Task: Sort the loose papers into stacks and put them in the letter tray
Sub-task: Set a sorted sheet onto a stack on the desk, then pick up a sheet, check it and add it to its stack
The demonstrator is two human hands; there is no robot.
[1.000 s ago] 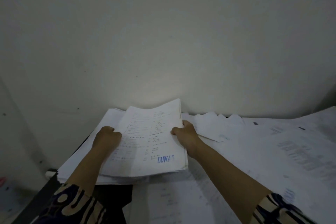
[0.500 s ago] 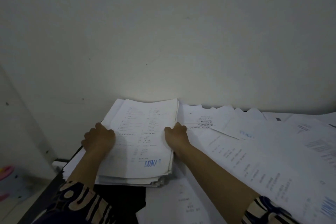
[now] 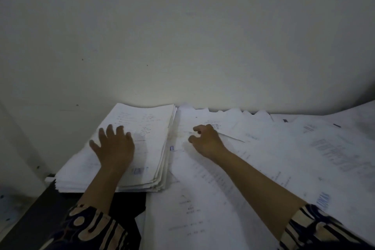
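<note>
A thick stack of printed white papers lies at the left of the desk against the wall. My left hand lies flat on top of it, fingers spread. To its right, loose sheets cover the desk in overlapping layers. My right hand hovers over or touches these sheets just right of the stack, its fingers loosely curled with nothing clearly held. No letter tray shows in view.
A plain pale wall rises directly behind the desk. The dark desk edge shows at the lower left, with floor beyond it. Patterned sleeves cover both forearms at the bottom of the view.
Both hands have let go of the stack's sides. The stack now rests on the desk, the left hand has flattened on top, and the right hand has moved right onto the loose sheets.
</note>
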